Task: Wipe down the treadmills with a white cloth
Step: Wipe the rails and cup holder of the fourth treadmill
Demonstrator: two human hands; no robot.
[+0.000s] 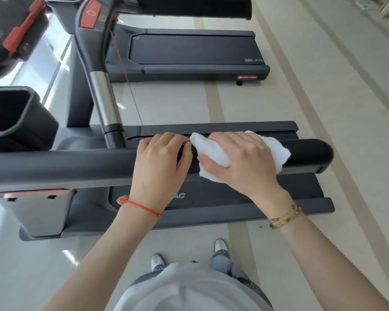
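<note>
Grey shirt (189,288), bottom centre. Right hand (243,162) grips cloth (213,153) on handrail (76,164); left hand (160,158) grasps rail. Mid-wipe; next, likely slide toward the rail's end.

we see the white cloth (213,153), bunched and fluffy, wrapped over the near treadmill's black side handrail (76,167) close to its rounded end (partly covered). a second treadmill (189,52) sits beyond, dark belt flat.
</note>
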